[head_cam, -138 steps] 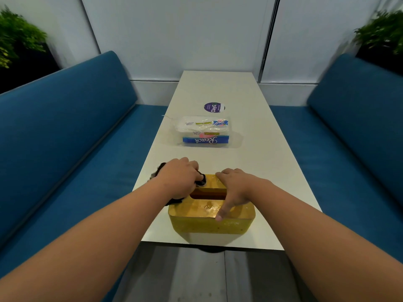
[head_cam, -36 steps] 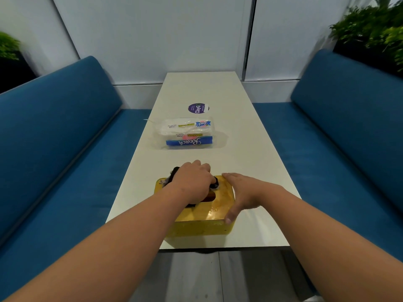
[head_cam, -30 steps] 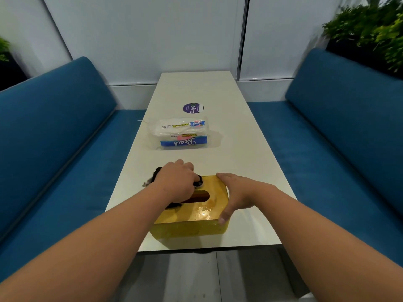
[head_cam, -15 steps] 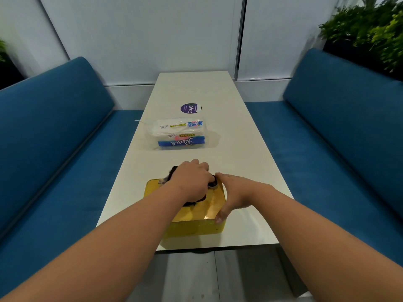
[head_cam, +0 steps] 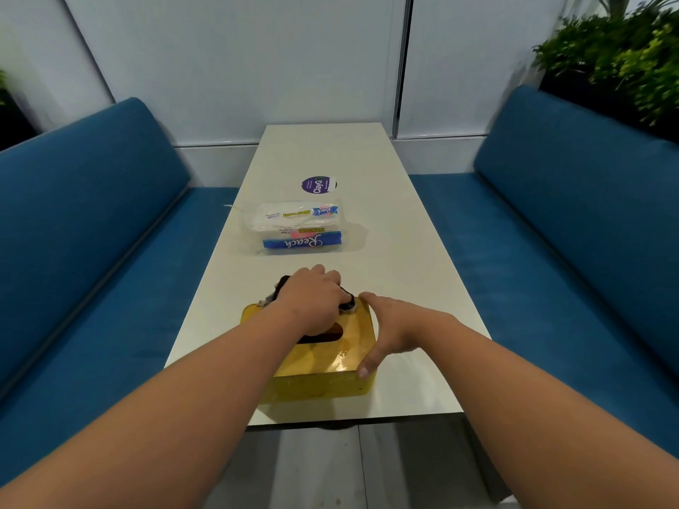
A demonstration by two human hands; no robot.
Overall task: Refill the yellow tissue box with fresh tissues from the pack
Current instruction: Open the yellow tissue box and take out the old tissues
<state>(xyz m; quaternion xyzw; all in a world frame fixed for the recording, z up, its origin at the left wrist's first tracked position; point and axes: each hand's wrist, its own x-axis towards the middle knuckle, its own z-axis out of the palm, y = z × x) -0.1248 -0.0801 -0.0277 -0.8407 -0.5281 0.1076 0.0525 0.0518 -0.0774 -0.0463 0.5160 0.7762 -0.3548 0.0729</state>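
Note:
The yellow tissue box (head_cam: pixel 325 360) stands near the table's front edge, its dark oval slot (head_cam: pixel 332 334) partly showing. My left hand (head_cam: pixel 312 301) lies over the far part of the lid and grips a black, rag-like thing (head_cam: pixel 283 283) whose ends stick out on both sides of the fist. My right hand (head_cam: pixel 389 325) holds the box's right side, thumb at the near corner and fingers at the far corner. The tissue pack (head_cam: pixel 299 231), white with a blue band, lies sealed farther up the table, apart from both hands.
The long white table (head_cam: pixel 404 251) runs away from me to the wall. A round purple sticker (head_cam: pixel 318 185) sits beyond the pack. Blue benches (head_cam: pixel 92 251) flank both sides, and a plant (head_cam: pixel 621 56) stands behind the right one.
My left hand has slid the black thing back and forth over the lid, now resting at its far middle. My right hand has kept its hold on the box's right side.

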